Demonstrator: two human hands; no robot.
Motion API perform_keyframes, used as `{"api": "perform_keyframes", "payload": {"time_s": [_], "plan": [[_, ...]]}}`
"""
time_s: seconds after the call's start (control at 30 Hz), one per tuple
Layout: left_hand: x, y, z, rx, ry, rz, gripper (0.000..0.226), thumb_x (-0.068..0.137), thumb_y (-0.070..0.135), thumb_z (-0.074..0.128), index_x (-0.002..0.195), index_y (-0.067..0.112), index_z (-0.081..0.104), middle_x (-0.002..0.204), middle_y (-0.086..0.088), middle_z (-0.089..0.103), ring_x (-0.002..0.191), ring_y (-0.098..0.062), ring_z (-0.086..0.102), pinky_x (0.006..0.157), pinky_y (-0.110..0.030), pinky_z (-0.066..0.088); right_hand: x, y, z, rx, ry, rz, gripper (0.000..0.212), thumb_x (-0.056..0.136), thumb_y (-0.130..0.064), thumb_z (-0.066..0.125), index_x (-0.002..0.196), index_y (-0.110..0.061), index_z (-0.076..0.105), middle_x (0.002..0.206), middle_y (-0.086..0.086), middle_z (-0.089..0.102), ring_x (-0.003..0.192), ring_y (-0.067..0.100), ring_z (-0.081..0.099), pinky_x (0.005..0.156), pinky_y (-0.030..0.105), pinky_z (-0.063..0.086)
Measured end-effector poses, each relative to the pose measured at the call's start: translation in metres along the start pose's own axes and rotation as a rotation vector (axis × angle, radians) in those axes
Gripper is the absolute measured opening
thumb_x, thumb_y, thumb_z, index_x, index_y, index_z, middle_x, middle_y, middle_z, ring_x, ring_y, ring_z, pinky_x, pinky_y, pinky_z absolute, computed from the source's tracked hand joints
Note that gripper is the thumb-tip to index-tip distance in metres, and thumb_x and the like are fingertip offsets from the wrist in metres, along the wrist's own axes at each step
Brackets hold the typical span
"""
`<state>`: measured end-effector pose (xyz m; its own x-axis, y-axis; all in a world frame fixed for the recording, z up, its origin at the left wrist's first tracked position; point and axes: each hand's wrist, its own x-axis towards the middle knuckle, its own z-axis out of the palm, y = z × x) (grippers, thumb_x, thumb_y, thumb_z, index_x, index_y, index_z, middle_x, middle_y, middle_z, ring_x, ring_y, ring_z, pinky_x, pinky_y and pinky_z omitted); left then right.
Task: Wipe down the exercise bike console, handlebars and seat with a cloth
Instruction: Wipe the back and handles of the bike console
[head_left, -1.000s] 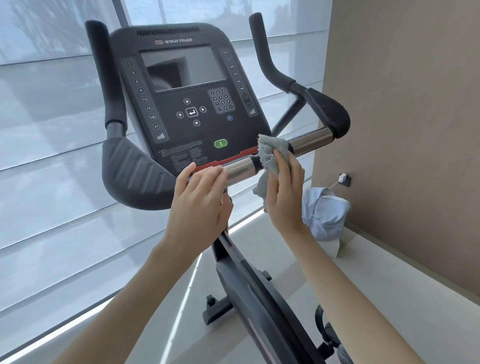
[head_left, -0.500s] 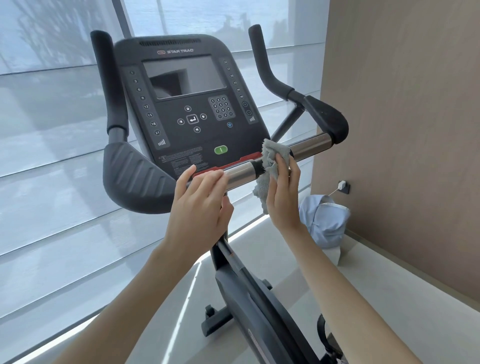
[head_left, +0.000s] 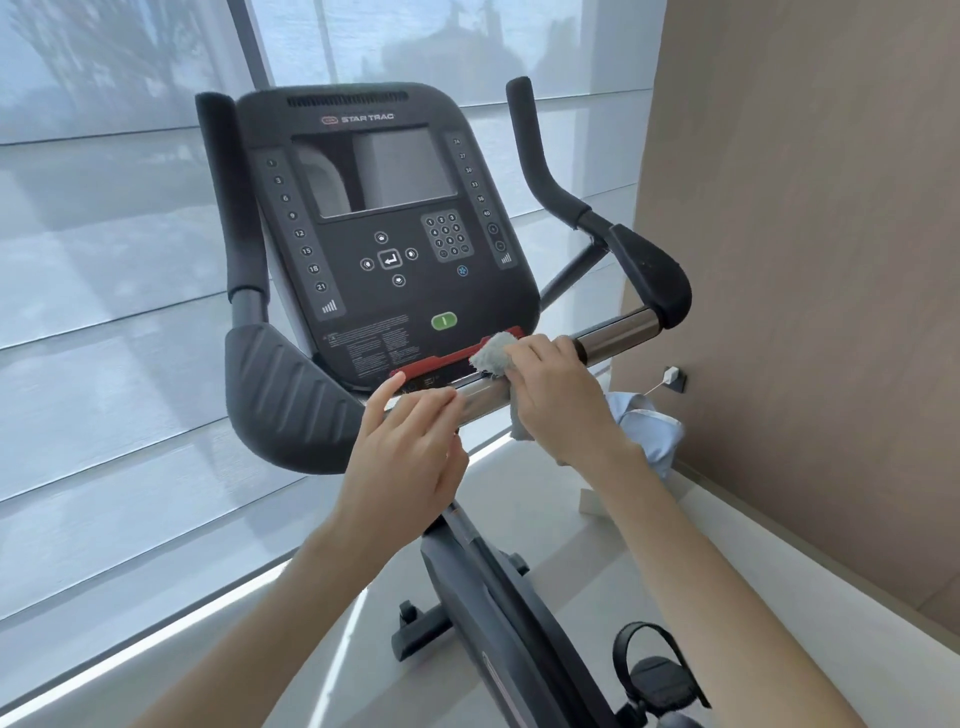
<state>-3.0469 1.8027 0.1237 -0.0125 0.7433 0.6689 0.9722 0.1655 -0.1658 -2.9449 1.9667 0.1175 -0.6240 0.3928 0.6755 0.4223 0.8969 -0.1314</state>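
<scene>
While grey cloth (head_left: 492, 353) is gripped round the chrome handlebar (head_left: 618, 332) by the right hand (head_left: 550, 395), bare bar is left running up-right, with the left hand (head_left: 410, 447) rested straight-fingered beside.

The grey fluffy cloth (head_left: 491, 354) looks soft and napped, like terry or microfibre. The silver round crossbar (head_left: 621, 330) is polished metal, smooth and shiny. The black plastic console (head_left: 363, 332) has a matt face, but its dark rectangular screen (head_left: 384, 176) is glossy and mirrors the room. The black upright handlebars (head_left: 228, 197) seem covered in matt foam. The black ribbed armrest pad (head_left: 291, 395) looks like matt rubber or plastic, with grooves. The brown wall panel (head_left: 805, 260) is matt.
</scene>
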Motion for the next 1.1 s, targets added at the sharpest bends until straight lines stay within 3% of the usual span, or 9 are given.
{"api": "perform_keyframes", "payload": {"time_s": [0.23, 0.4, 0.53, 0.7, 0.9, 0.97, 1.1], "plan": [[0.004, -0.002, -0.002, -0.052, 0.01, 0.002, 0.026, 0.077, 0.012, 0.068, 0.103, 0.007, 0.07, 0.103, -0.004, 0.069, 0.096, -0.022, 0.065, 0.108, -0.047, 0.028, 0.024, 0.037, -0.027, -0.261, -0.244, 0.063, 0.025, 0.091, -0.013, 0.046, 0.117, -0.012, 0.048, 0.113, 0.009, 0.055, 0.098, 0.025, 0.044, 0.087, 0.035, 0.044], [0.002, 0.0, 0.001, -0.072, 0.04, -0.014, 0.026, 0.076, 0.008, 0.068, 0.102, 0.004, 0.069, 0.102, -0.006, 0.069, 0.095, -0.024, 0.066, 0.107, -0.047, 0.03, 0.018, 0.016, -0.036, -0.125, -0.092, -0.023, 0.021, 0.093, -0.012, 0.048, 0.111, -0.005, 0.057, 0.108, 0.012, 0.058, 0.091, 0.029, 0.047, 0.078, 0.042, 0.048], [0.001, 0.0, 0.003, -0.081, 0.051, -0.028, 0.027, 0.079, 0.009, 0.062, 0.105, 0.004, 0.069, 0.103, -0.006, 0.069, 0.095, -0.024, 0.066, 0.106, -0.048, 0.032, 0.012, -0.006, -0.017, -0.126, -0.205, -0.134, 0.028, 0.094, -0.018, 0.043, 0.118, -0.01, 0.053, 0.116, 0.007, 0.055, 0.097, 0.024, 0.045, 0.087, 0.035, 0.042], [-0.001, -0.001, 0.005, -0.078, 0.024, -0.029, 0.029, 0.082, 0.014, 0.056, 0.107, 0.005, 0.069, 0.106, -0.006, 0.069, 0.098, -0.023, 0.065, 0.11, -0.044, 0.027, 0.014, 0.015, -0.014, -0.146, -0.167, -0.079, 0.026, 0.097, -0.015, 0.039, 0.111, -0.004, 0.057, 0.109, 0.014, 0.058, 0.094, 0.029, 0.046, 0.083, 0.038, 0.044], [-0.001, -0.003, 0.005, -0.088, 0.03, -0.026, 0.028, 0.078, 0.009, 0.066, 0.106, 0.005, 0.069, 0.106, -0.007, 0.068, 0.099, -0.024, 0.065, 0.11, -0.045, 0.028, 0.019, 0.037, -0.025, -0.267, -0.214, -0.005, 0.027, 0.096, -0.014, 0.038, 0.116, -0.006, 0.053, 0.114, 0.012, 0.054, 0.101, 0.027, 0.044, 0.09, 0.036, 0.04], [-0.001, -0.004, 0.005, -0.085, 0.037, -0.019, 0.029, 0.077, 0.009, 0.067, 0.105, 0.005, 0.069, 0.105, -0.007, 0.069, 0.098, -0.024, 0.065, 0.109, -0.046, 0.028, 0.018, 0.032, -0.031, -0.284, -0.15, 0.01, 0.024, 0.093, -0.012, 0.041, 0.113, -0.006, 0.054, 0.11, 0.012, 0.055, 0.096, 0.028, 0.046, 0.084, 0.039, 0.044], [-0.002, -0.003, 0.006, -0.075, 0.044, -0.01, 0.027, 0.079, 0.01, 0.062, 0.105, 0.005, 0.068, 0.105, -0.006, 0.068, 0.098, -0.024, 0.064, 0.11, -0.043, 0.027, -0.002, 0.005, -0.029, -0.081, 0.089, -0.058, 0.02, 0.089, -0.011, 0.051, 0.103, -0.003, 0.063, 0.103, 0.016, 0.061, 0.083, 0.031, 0.052, 0.07, 0.038, 0.048]]}}
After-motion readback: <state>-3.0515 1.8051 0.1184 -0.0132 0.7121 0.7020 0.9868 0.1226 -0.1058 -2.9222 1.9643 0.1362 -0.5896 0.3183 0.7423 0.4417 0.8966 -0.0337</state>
